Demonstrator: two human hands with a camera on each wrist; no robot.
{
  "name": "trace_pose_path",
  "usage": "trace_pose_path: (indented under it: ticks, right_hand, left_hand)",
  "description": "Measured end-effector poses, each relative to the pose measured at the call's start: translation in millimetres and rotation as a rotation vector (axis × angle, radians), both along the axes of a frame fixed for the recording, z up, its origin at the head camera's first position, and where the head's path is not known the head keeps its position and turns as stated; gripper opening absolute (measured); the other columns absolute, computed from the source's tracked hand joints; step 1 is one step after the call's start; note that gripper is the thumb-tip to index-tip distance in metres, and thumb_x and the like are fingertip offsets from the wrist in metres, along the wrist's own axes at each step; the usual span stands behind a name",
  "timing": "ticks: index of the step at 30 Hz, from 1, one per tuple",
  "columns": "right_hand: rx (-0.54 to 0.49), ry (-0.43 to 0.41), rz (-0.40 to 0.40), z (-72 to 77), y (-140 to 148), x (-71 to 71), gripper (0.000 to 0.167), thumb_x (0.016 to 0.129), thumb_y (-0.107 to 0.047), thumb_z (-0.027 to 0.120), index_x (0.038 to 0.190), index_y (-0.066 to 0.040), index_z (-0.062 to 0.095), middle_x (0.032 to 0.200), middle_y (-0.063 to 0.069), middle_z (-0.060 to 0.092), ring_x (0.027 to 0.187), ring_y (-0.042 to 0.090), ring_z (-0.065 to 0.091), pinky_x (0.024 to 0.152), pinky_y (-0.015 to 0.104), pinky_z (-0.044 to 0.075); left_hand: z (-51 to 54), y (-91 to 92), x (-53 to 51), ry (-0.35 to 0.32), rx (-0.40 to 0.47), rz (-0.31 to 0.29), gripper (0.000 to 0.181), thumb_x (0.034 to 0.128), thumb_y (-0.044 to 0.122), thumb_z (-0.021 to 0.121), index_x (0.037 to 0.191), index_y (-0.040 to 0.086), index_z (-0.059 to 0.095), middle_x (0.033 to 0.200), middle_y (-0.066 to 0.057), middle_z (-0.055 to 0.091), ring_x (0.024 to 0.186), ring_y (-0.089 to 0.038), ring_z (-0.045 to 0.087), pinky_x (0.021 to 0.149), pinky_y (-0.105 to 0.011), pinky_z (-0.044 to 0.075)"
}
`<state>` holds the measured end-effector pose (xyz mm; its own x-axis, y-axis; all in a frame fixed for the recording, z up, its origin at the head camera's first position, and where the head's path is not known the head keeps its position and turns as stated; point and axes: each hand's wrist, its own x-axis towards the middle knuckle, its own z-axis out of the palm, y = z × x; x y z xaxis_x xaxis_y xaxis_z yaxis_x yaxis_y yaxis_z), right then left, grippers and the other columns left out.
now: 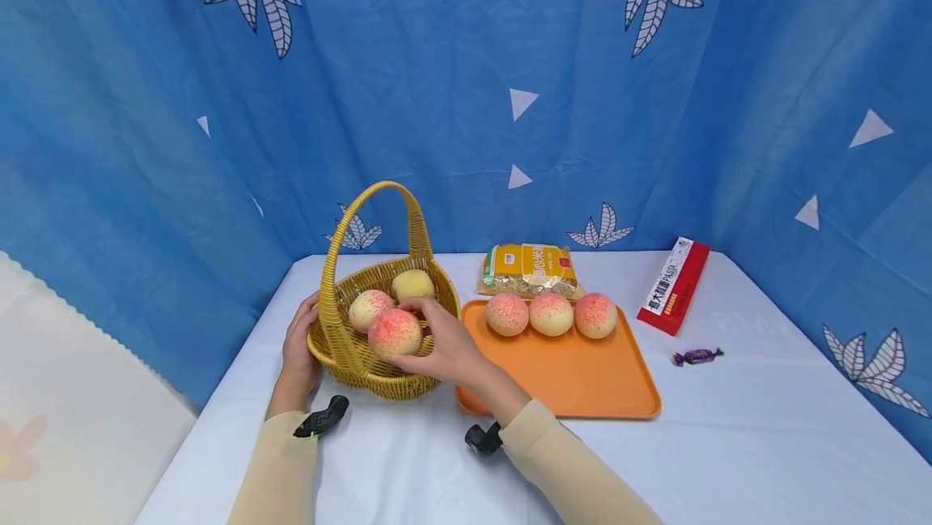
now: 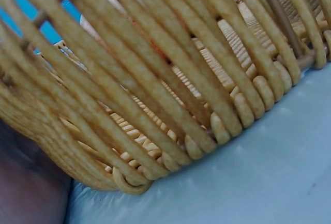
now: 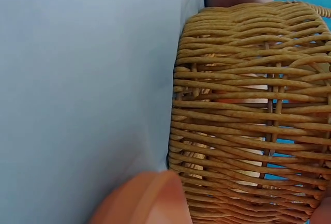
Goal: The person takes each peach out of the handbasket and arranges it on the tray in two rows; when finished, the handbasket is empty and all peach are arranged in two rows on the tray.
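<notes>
The wicker basket [image 1: 393,383] with an arched handle stands on the left of the table. Inside it lie a pink-and-cream peach [image 1: 370,308] and a yellowish fruit [image 1: 413,285]. My right hand [image 1: 446,347] reaches over the basket's right rim and grips a redder peach [image 1: 395,334] between thumb and fingers. At the basket's left side, my left hand [image 1: 300,347] rests against the outer wall, its fingers partly hidden by the rim. Close wickerwork [image 2: 155,69] fills the left wrist view; the right wrist view shows the basket's side [image 3: 248,115].
An orange tray [image 1: 561,383] stands right of the basket, with three peaches [image 1: 551,314] in a row along its back edge. Behind it lies a yellow food packet [image 1: 530,268]. Farther right are a red-and-white pasta package [image 1: 674,285] and a purple wrapped candy [image 1: 696,357].
</notes>
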<state>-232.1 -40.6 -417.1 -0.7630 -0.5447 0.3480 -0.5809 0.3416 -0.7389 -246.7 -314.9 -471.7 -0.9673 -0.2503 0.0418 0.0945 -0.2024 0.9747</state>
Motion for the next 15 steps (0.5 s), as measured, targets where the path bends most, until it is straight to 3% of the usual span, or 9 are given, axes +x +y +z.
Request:
trace_pose_path:
  ticks: [8, 15]
  right_hand:
    - [-0.116, -0.069, 0.032, 0.3, 11.0, 4.2, 0.071, 0.081, -0.028, 0.083, 0.139, -0.016, 0.044, 0.135, 0.000, 0.053, 0.120, 0.020, 0.058, 0.099, 0.030, 0.052]
    - [-0.183, -0.066, 0.064, -4.0, 20.1, 7.6, 0.070, 0.082, -0.023, 0.082, 0.140, -0.014, 0.042, 0.134, 0.001, 0.055, 0.119, 0.017, 0.056, 0.099, 0.031, 0.052]
  left_hand:
    - [2.9, -0.2, -0.7, -0.003, 0.009, 0.002, 0.040, 0.1075, 0.026, 0.033, 0.144, 0.022, 0.046, 0.134, 0.014, 0.049, 0.118, 0.000, 0.051, 0.095, -0.012, 0.044]
    - [1.6, -0.1, 1.0, 0.004, -0.004, -0.003, 0.040, 0.1079, 0.026, 0.032, 0.146, 0.023, 0.046, 0.135, 0.015, 0.049, 0.119, 0.001, 0.050, 0.096, -0.012, 0.043]
